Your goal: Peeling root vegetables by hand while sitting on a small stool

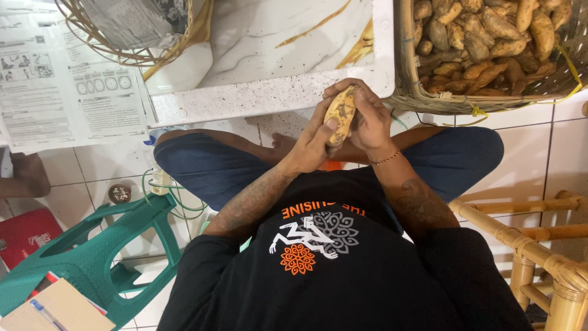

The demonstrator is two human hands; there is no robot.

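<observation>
One sweet potato (340,113), oblong, pale yellow where peeled, with brown patches of skin left. Held upright between two hands above the crossed legs, near the edge of the marble board (269,92). Left hand (309,144) clamped around its lower left side, thumb pressed on the front. Right hand (369,119) curled over its top and right side, also closed on it. One wicker basket (409,92) far right, full of many unpeeled sweet potatoes, too many for counting. One green plastic stool (92,245) near left.
</observation>
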